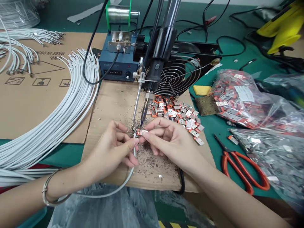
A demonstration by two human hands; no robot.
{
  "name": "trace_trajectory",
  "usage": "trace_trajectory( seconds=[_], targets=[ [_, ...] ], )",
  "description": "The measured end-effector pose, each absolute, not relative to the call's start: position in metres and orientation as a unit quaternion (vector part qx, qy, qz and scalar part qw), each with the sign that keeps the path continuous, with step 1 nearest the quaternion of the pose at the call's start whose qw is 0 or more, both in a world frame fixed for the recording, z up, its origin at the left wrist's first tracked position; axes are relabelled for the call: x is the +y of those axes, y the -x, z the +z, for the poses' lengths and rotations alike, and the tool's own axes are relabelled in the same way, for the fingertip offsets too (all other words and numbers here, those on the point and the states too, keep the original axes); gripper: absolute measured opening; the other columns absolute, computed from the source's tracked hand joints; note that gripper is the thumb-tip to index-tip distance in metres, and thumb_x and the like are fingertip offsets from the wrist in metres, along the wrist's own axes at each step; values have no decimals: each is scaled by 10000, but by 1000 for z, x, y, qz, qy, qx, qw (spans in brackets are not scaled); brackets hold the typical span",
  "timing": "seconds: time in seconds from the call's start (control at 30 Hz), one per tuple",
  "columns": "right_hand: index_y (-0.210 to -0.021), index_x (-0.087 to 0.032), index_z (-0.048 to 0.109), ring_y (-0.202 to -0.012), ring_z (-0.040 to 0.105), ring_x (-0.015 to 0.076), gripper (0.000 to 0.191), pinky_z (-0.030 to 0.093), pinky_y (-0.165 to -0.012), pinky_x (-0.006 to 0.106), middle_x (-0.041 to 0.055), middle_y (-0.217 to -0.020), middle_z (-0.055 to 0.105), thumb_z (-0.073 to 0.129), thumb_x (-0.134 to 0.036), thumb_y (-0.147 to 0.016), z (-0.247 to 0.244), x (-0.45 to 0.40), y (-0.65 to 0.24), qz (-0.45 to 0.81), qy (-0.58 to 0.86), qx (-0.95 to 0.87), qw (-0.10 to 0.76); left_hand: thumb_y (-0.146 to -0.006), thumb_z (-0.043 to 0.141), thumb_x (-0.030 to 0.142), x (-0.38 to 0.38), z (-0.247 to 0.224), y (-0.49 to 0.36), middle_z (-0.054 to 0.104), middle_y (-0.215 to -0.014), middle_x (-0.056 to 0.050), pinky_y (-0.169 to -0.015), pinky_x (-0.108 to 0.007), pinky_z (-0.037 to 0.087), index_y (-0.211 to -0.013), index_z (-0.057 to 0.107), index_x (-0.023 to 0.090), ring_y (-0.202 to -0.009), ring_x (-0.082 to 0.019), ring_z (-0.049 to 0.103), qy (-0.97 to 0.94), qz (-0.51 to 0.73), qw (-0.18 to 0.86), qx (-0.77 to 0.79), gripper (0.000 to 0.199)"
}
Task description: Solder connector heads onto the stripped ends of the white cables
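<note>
Between the thumb and fingers of my left hand [120,144] is a white cable [135,152], its end pointing up and its length curving down toward the lap. My right hand [167,136] pinches a small USB connector [142,132] with an orange-red part, held against the cable's end. Right above them is the tip of a mounted soldering iron [155,68], angled down. A thin metal solder guide tube [137,109] ends beside that tip. Whether the tip touches the joint I cannot tell. Loose USB connectors [182,115] lie in a pile behind my right hand.
A blue solder feeder [118,65] with a solder spool [118,14] stands behind, beside a black fan [175,77]. Bundled white cables [78,91] cover the left. Orange-handled cutters [244,167], a bag of connectors [237,98] and a bag of metal parts [268,158] lie right.
</note>
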State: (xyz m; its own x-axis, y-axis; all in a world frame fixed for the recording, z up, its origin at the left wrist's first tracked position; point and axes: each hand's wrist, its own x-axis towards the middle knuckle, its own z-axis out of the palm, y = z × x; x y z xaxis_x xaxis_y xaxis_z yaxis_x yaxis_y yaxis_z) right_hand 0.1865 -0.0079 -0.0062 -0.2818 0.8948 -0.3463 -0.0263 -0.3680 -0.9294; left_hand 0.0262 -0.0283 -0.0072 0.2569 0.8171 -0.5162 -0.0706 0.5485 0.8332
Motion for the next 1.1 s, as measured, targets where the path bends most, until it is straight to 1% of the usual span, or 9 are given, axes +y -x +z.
trace_trajectory(
  seconds=[0.07,0.17,0.3,0.5,0.67,0.8,0.9,0.97,1.1],
  targets=[
    [-712,-165,540,-339,465,35,216,375,-320,139,-25,-528,635,719,-271,-656,-5,-10,-185,654,499,-444,356,-804,614,273,-30,-10,-26,572,-626,108,-382,-176,508,-852,250,241,-404,-96,603,-383,320,698,514,369],
    [-693,-166,562,-371,514,47,201,430,-341,141,-16,-554,643,739,-242,-635,-5,-13,-183,636,520,-438,365,-849,553,324,-35,-15,-25,557,-670,93,-340,-151,426,-841,246,249,-367,-71,544,-462,316,638,528,316],
    [-695,-170,577,-425,586,83,273,496,-383,158,-7,-571,655,805,-230,-558,-5,-15,-181,631,540,-422,362,-869,518,365,-45,-19,-23,491,-629,80,-388,-165,370,-825,340,226,-411,-59,493,-549,300,528,575,229],
    [-683,-172,581,-449,605,78,259,529,-456,162,7,-599,677,801,-250,-572,-5,-15,-184,617,537,-436,375,-843,562,318,-54,-13,-15,543,-678,38,-535,-206,399,-915,533,219,-593,-98,515,-633,227,493,553,126],
    [-698,-178,589,-495,633,107,217,531,-463,186,29,-627,695,774,-245,-608,-4,-17,-189,595,546,-464,364,-842,545,280,-48,-6,-11,562,-692,42,-504,-208,383,-1161,480,211,-525,-87,469,-595,205,530,569,334],
    [-706,-172,590,-494,642,110,205,541,-457,188,38,-645,713,769,-206,-612,-4,-23,-190,632,538,-442,339,-862,499,282,-48,-3,-14,550,-664,43,-450,-208,374,-1038,551,192,-446,-74,468,-587,176,571,546,204],
    [-702,-165,584,-481,637,98,221,540,-456,171,43,-651,724,781,-189,-602,-2,-29,-192,661,526,-421,330,-900,431,305,-53,2,-14,545,-674,36,-453,-207,389,-981,542,192,-450,-79,497,-593,146,580,539,179],
    [-694,-162,580,-469,630,87,222,535,-453,160,41,-637,723,780,-222,-617,-1,-32,-193,677,513,-411,331,-914,407,294,-58,4,-12,543,-674,29,-480,-210,391,-983,539,191,-491,-92,497,-650,123,523,537,182],
    [-690,-160,592,-469,634,93,230,545,-455,175,42,-627,717,768,-303,-648,0,-34,-195,690,499,-406,332,-921,360,183,-64,0,-2,519,-685,10,-508,-227,357,-956,562,189,-547,-119,483,-817,131,273,491,205]
  ],
)
